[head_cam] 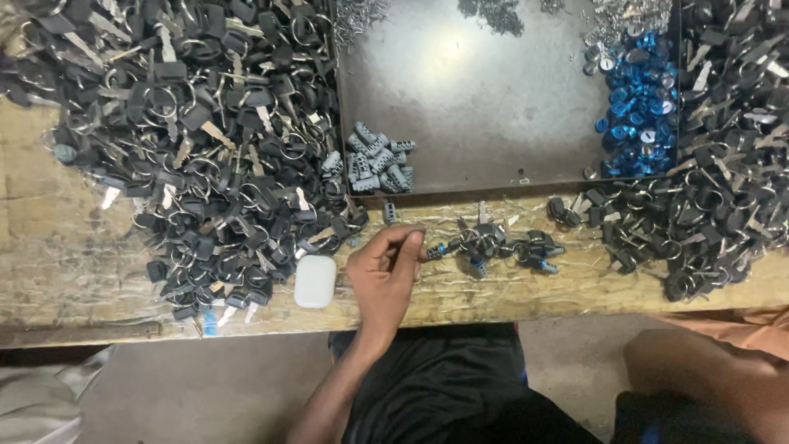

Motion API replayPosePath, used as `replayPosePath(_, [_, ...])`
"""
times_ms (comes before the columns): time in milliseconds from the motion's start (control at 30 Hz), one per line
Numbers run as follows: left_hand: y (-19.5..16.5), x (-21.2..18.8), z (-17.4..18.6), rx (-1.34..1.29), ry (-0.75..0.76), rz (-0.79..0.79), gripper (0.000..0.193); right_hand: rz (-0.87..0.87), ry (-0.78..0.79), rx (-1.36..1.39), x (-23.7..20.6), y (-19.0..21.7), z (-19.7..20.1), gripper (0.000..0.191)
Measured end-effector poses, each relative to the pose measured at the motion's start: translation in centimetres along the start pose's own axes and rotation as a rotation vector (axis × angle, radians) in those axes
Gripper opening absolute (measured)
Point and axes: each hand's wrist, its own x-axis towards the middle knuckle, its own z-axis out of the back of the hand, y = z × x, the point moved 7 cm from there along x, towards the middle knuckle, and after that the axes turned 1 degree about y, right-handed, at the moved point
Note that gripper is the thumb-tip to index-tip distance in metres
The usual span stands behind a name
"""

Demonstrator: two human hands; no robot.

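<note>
The left hand [385, 275] rests on the wooden bench [74, 247], fingers curled, pinching a small blue-tipped lock part [434, 251] at its 1 o'clock. The right hand is out of view. The part looks light, hard and slick; the dark middle seems the surest grip. More assembled parts [501, 245] lie at 3 o'clock, a white case [316, 281] at 9.

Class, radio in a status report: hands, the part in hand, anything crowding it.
Left hand pinching small blue-tipped lock cylinder on wooden bench. Right hand out of view. White earbud case beside wrist; key pile close left.
</note>
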Motion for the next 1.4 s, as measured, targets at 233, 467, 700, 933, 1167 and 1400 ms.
replayPosePath(233, [0.6, -0.1, -0.2, -0.01, 0.037, 0.064, 0.009, 0.935, -1.126, 0.577, 5.6, 11.6, 22.4, 0.012])
replayPosePath(467, [0.1, 0.2, -0.1, 0.027, 0.018, 0.03, 0.008, 1.016, -1.113, 0.368, 17.9, 18.7, 24.8, 0.013])
replayPosePath(700, [-1.5, 0.6, -0.1, 0.068, 0.037, 0.0, 0.014, 1.026, -1.111, 0.386, 21.2, 20.9, 25.6, 0.013])
replayPosePath(933, [-1.5, 0.7, -0.2, 0.158, 0.032, -0.081, 0.009, 0.981, -1.253, 0.001, 18.3, 22.4, 25.6, 0.004])
replayPosePath(1167, [0.3, -0.3, 0.2, -0.156, 0.065, 0.241, 0.007, 1.025, -0.29, 1.078, 5.1, 15.9, 16.3, 0.011])
replayPosePath(1400, [-4.2, -3.1, -2.9, -0.111, 0.361, 0.119, 0.005, 0.951, 0.044, 1.536, -0.4, 14.3, 7.6, 0.011])
